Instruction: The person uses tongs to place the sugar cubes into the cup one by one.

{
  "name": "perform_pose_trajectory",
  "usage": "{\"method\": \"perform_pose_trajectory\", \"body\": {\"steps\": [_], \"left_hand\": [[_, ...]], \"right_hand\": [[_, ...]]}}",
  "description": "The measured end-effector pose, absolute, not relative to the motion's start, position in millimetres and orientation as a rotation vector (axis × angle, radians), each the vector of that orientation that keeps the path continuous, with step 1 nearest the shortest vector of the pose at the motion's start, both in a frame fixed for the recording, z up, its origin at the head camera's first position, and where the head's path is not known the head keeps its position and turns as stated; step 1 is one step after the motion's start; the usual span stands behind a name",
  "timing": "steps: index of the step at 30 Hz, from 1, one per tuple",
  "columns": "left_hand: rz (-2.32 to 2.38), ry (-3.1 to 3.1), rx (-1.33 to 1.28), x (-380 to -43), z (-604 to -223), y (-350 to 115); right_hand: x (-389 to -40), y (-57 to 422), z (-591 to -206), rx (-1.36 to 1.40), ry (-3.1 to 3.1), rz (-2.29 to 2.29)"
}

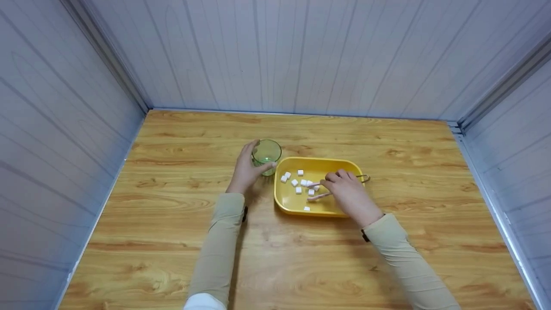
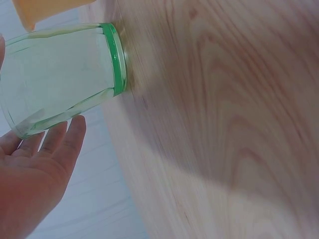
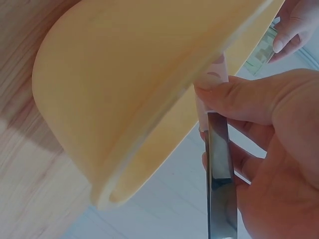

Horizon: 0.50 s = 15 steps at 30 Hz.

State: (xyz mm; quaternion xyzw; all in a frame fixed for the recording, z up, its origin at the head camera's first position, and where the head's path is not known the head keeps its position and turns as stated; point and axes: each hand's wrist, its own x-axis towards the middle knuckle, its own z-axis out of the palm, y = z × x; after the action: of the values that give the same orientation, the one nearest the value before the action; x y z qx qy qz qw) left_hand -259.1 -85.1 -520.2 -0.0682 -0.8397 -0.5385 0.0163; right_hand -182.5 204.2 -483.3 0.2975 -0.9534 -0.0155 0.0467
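A clear green-tinted glass [image 1: 267,150] stands upright on the table at the left of a yellow tray [image 1: 316,161]. My left hand [image 1: 246,171] holds it from the left, thumb on the near side and fingers around the far side. In the left wrist view a green band circles the base of the glass. Over the tray my right hand [image 1: 351,193] grips a pair of metal tongs [image 3: 222,174] with pinkish tips. The two tips are apart, low among several small white cubes [image 1: 298,190]; nothing shows pinched between them.
The wooden table [image 1: 172,241] runs back to a pale panelled wall [image 1: 275,56]. Similar walls stand on the left and right. One white cube [image 1: 307,208] lies apart near the tray's front wall.
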Motion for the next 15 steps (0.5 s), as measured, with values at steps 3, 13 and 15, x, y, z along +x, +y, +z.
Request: {"method": "perform_pose_trajectory", "body": {"steps": [3,13,15], "left_hand": [[-1.675,-2.615,-0.222,-259.0,-519.5,-84.8],[-1.666,-2.614,-0.234,-257.8,-518.2,-84.6],[-1.667,-2.612,-0.233,-257.7,-518.3,-84.5]], "right_hand": [[-182.4,204.2,-483.4,0.921,-2.893,-0.060],[-181.9,203.9,-483.4,0.951,-2.857,-0.072],[-181.6,203.9,-483.0,0.949,-2.859,-0.073]]}}
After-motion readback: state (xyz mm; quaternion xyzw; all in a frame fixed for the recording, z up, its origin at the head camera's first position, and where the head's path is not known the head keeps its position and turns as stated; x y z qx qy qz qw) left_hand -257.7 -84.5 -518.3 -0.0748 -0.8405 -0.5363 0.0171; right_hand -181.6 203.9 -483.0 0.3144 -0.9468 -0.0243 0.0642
